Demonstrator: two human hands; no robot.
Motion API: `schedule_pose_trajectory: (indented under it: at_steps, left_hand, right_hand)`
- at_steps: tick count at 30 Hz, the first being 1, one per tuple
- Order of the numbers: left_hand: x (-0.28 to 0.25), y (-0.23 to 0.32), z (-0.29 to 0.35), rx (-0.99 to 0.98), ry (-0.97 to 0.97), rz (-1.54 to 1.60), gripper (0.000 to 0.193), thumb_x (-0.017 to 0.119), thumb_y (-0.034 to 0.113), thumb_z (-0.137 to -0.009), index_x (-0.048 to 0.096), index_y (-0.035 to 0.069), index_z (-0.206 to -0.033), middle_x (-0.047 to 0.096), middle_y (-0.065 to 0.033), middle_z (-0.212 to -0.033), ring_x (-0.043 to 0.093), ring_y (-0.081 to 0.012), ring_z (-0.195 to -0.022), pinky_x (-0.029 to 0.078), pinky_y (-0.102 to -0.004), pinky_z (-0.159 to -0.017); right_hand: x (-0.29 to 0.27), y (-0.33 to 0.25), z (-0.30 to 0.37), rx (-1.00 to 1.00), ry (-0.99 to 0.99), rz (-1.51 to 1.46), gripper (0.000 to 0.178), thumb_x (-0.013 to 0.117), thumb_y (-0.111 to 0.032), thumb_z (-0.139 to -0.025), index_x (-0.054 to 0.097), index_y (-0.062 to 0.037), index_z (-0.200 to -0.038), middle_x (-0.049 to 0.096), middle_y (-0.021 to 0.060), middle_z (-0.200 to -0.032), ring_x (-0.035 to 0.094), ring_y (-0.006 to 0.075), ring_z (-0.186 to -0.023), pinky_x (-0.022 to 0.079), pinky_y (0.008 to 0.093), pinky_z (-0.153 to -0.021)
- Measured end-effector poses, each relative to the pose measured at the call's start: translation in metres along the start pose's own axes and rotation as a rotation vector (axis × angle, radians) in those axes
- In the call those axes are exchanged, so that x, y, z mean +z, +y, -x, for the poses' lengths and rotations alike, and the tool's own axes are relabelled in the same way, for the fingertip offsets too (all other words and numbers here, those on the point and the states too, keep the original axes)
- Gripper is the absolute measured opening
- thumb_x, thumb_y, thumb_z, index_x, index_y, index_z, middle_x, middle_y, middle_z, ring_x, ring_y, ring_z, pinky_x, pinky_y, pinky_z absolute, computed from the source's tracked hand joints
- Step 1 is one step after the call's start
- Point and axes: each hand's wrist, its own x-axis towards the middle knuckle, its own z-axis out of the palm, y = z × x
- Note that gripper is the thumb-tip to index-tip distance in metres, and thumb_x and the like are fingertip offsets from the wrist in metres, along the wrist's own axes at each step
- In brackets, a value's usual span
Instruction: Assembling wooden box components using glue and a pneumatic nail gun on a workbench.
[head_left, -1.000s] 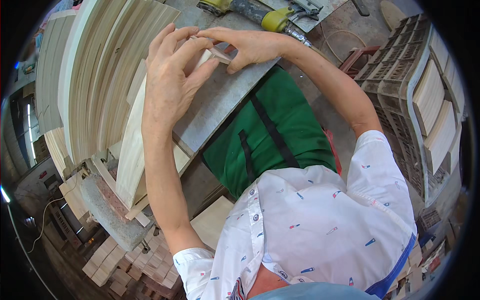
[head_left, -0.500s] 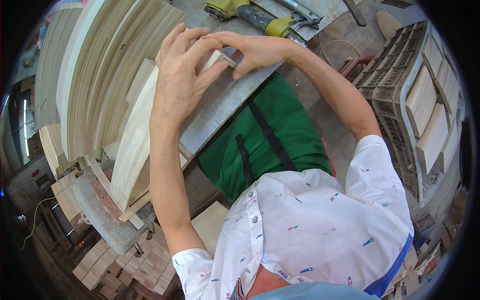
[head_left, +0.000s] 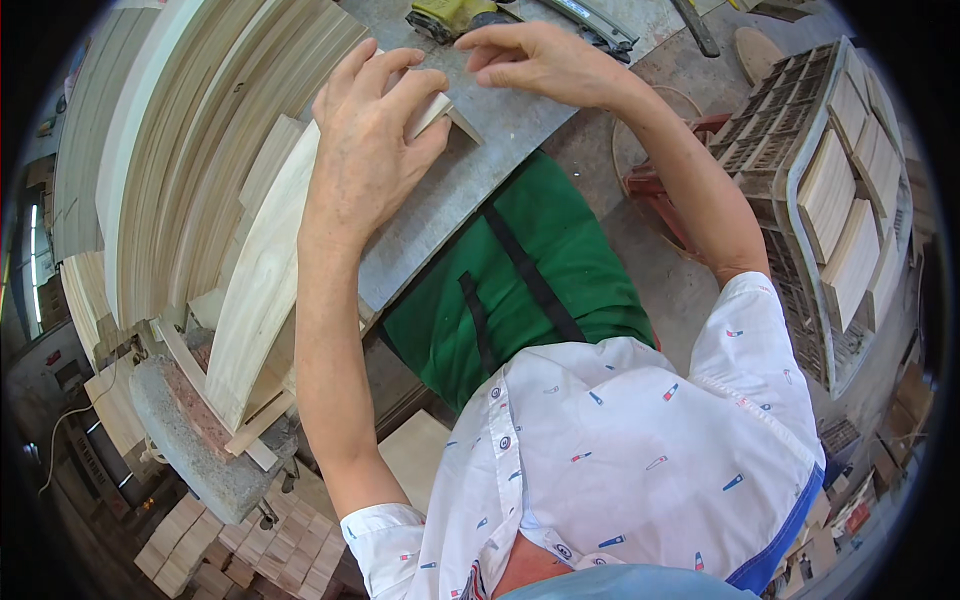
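A: What's the left hand (head_left: pixel 370 130) doing on my feed?

B: I have it partly closed on a pale wooden piece (head_left: pixel 430 112), fingers curled over the far side, thumb on the near side

A: And where's that piece sitting?

B: At the grey tabletop (head_left: pixel 510 130), upper middle of my view; one end pokes out past the thumb, rest hidden by the hand, so I can't tell if it joins the curved board (head_left: pixel 262 270) beside the forearm

A: Right hand (head_left: pixel 545 65)?

B: Half open, fingers out and thumb slightly apart, nothing seen in it; it's over the tabletop, clear of the wood, near a yellow and black tool (head_left: pixel 455 12) cut off by the top edge

A: Anything around?

B: Stack of curved boards (head_left: pixel 190 170) on my left, crate (head_left: pixel 755 150) with wooden blocks (head_left: pixel 850 265) on my right, green cloth (head_left: pixel 560 260) over the lap
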Motion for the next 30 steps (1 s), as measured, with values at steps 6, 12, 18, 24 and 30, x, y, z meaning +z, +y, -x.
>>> schedule_pose_trajectory:
  at_steps: [6,12,18,24,30]
  left_hand:
    - [0.002,-0.002,0.001,0.007,0.012,0.003,0.031,0.077,0.016,-0.080,0.073,0.014,-0.110,0.063,-0.0091,-0.132,0.047,-0.0399,-0.137,0.036,-0.0542,-0.111]
    - [0.000,0.000,0.001,0.003,0.008,-0.056,0.029,0.078,0.022,-0.083,0.072,0.012,-0.110,0.063,-0.0067,-0.135,0.045,-0.0358,-0.141,0.037,-0.0510,-0.114]
    - [0.002,-0.002,0.001,0.000,0.015,-0.036,0.029,0.077,0.029,-0.087,0.073,0.011,-0.109,0.063,-0.0090,-0.136,0.044,-0.0372,-0.142,0.037,-0.0511,-0.114]
    - [0.008,-0.004,0.002,0.031,0.093,0.031,0.025,0.077,0.024,-0.083,0.075,0.013,-0.105,0.066,-0.0070,-0.126,0.049,-0.0385,-0.134,0.034,-0.0553,-0.110]
    - [0.011,-0.006,0.002,0.024,0.104,0.043,0.024,0.076,0.024,-0.083,0.076,0.013,-0.104,0.067,-0.0060,-0.125,0.049,-0.0373,-0.133,0.034,-0.0562,-0.109]
  right_hand:
    - [-0.018,0.010,-0.015,0.052,0.223,0.311,0.045,0.065,-0.019,-0.090,0.058,0.0010,-0.131,0.068,0.0270,-0.114,0.065,0.0398,-0.109,0.052,0.0445,-0.093]
    - [-0.005,0.037,-0.036,0.161,0.205,0.675,0.054,0.063,-0.018,-0.088,0.048,0.0082,-0.133,0.066,0.0310,-0.112,0.063,0.0447,-0.112,0.050,0.0504,-0.095]
    - [0.008,0.043,-0.051,0.319,0.208,0.668,0.051,0.059,-0.016,-0.088,0.047,0.0100,-0.131,0.065,0.0346,-0.114,0.064,0.0475,-0.108,0.051,0.0524,-0.093]
    - [0.015,0.049,-0.068,0.315,0.247,0.909,0.043,0.065,-0.017,-0.092,0.055,0.0073,-0.126,0.070,0.0192,-0.099,0.068,0.0258,-0.090,0.055,0.0389,-0.079]
    - [-0.035,-0.006,-0.068,0.292,0.183,0.644,0.043,0.060,-0.020,-0.087,0.060,0.0069,-0.120,0.068,0.0358,-0.106,0.069,0.0448,-0.100,0.054,0.0497,-0.087]
